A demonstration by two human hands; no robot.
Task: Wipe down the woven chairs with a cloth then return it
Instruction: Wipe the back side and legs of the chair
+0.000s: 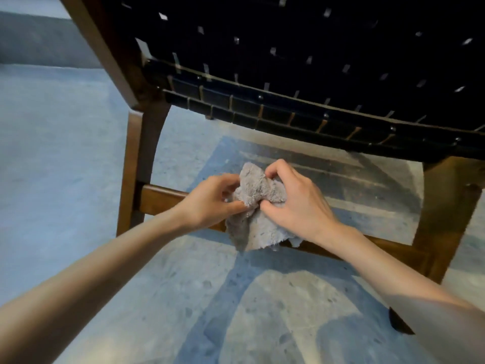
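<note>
Both forearms reach in from the near edge and meet over a grey cloth (256,208), which hangs in the air between the hands, low in front of the chair (288,74). Curled fingers of the left hand (210,200) pinch the cloth's left side between thumb and fingertips, while the right hand (296,203) pinches it at the top and again at the lower fold, so the upper part is bunched and the loose lower corner droops toward the floor (65,179). That two-handed grip looks like refolding or turning the cloth to bring up a fresh face, rather than wiping, since the cloth seems to touch no part of the chair. Just behind it runs the wooden rail (160,199) joining the legs, and farther up is the dark woven seat (301,119), seen from low down. A likely next surface is that rail or the left leg (136,164) close by.
</note>
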